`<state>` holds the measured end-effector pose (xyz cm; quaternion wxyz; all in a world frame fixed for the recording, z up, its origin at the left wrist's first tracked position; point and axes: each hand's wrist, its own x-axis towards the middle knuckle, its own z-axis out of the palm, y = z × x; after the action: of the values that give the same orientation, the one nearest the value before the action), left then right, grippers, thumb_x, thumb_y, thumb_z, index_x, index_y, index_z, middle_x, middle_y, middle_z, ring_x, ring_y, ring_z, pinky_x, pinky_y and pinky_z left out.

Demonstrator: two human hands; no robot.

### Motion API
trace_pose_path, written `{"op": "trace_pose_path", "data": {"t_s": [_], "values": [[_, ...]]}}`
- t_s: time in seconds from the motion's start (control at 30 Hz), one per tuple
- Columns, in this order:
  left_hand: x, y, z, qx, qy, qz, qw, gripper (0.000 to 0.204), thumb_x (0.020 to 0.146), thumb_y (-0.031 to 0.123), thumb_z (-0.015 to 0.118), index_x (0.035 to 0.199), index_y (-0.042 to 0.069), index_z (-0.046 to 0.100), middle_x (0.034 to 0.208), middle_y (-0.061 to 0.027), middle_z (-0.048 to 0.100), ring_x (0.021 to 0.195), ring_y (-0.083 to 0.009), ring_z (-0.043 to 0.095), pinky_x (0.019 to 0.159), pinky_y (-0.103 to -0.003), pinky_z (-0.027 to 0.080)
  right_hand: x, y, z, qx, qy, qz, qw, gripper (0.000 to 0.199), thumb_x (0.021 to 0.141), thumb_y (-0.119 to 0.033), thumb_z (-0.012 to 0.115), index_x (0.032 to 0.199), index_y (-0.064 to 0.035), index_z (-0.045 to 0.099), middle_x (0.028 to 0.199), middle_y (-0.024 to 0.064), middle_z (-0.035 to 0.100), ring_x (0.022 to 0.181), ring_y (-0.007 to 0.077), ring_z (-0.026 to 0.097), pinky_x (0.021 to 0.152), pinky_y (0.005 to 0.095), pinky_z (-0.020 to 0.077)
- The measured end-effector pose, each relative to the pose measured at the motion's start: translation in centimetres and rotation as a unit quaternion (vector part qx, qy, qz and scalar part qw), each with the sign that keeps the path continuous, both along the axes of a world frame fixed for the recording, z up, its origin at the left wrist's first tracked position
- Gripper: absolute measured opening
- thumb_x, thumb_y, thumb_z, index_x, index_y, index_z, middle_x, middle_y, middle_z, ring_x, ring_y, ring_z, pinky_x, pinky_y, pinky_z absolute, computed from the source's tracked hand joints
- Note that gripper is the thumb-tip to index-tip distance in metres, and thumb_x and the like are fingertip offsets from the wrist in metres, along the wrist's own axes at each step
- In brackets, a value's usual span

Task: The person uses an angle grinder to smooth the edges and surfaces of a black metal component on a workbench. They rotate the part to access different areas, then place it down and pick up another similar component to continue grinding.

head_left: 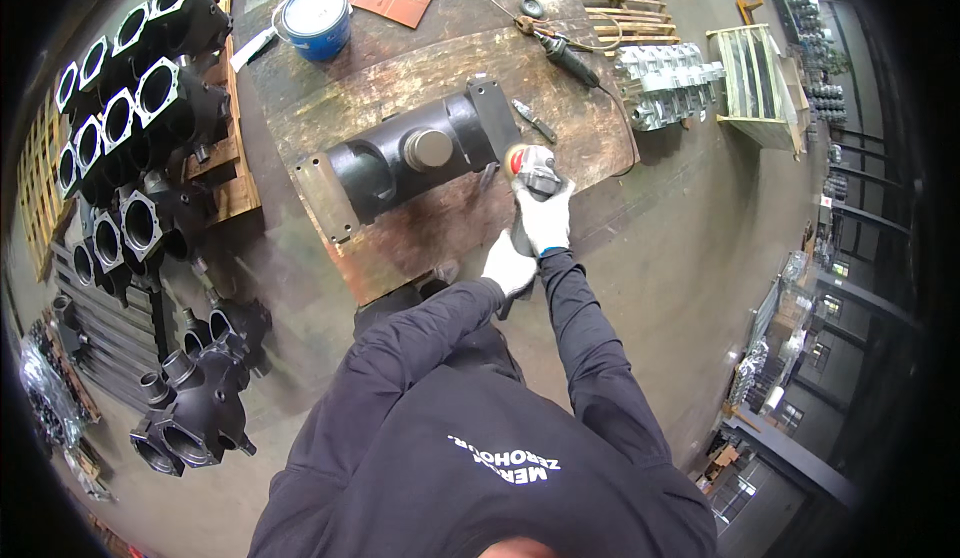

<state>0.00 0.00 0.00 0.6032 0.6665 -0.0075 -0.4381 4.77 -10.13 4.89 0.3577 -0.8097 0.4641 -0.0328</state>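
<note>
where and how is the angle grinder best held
The angle grinder is probably best held by its dark body, from the near side: right grip toward the front, left grip farther back. It is long and points away from the person, with the red disc at the far end, clear of both.

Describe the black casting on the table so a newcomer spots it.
Find the worn brown worktable. Across its near side lies a long black casting with flat end plates. Unlike the clustered black castings left of the worktable, it lies singly, a tan-topped round boss midway.
</note>
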Motion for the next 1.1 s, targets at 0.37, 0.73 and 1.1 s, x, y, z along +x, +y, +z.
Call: {"op": "trace_pose_path", "data": {"t_s": [0.37, 0.73, 1.1], "values": [[-0.2, 0.5, -0.3, -0.025, 0.006, 0.033, 0.999, 0.064, 0.078, 0.027, 0.076, 0.129, -0.004, 0.053, 0.119, -0.0272, 0.066, 0.116, -0.0388, 0.064, 0.1, -0.042, 0.049, 0.1, 0.6, -0.3, 0.015, -0.056, 0.006, 0.998, 0.082, 0.079, -0.036, 0.087, 0.139, -0.0056, 0.04, 0.131, 0.025, 0.06, 0.122, 0.0369, 0.061, 0.102, 0.0452, 0.0484], [-0.9, 2.3, 0.9, 0.034, -0.026, 0.037, 0.998, 0.066, 0.077, 0.026, 0.076, 0.129, -0.006, 0.051, 0.116, -0.0278, 0.067, 0.111, -0.0392, 0.067, 0.096, -0.042, 0.051, -0.7, 2.1, 0.3, 0.066, -0.061, 0.004, 0.996, 0.087, 0.079, -0.037, 0.088, 0.141, -0.0035, 0.038, 0.135, 0.0248, 0.057, 0.126, 0.0345, 0.058, 0.106, 0.0438, 0.0458], [-0.7, -0.1, 1.1, 0.038, -0.016, 0.024, 0.999, 0.064, 0.077, 0.028, 0.075, 0.128, -0.004, 0.053, 0.12, -0.0312, 0.065, 0.116, -0.0425, 0.065, 0.098, -0.044, 0.05, -0.8, -0.3, 0.2, 0.07, -0.047, -0.016, 0.996, 0.086, 0.078, -0.037, 0.088, 0.141, -0.0037, 0.039, 0.134, 0.0243, 0.058, 0.125, 0.0347, 0.059, 0.106, 0.0436, 0.0466]]}}
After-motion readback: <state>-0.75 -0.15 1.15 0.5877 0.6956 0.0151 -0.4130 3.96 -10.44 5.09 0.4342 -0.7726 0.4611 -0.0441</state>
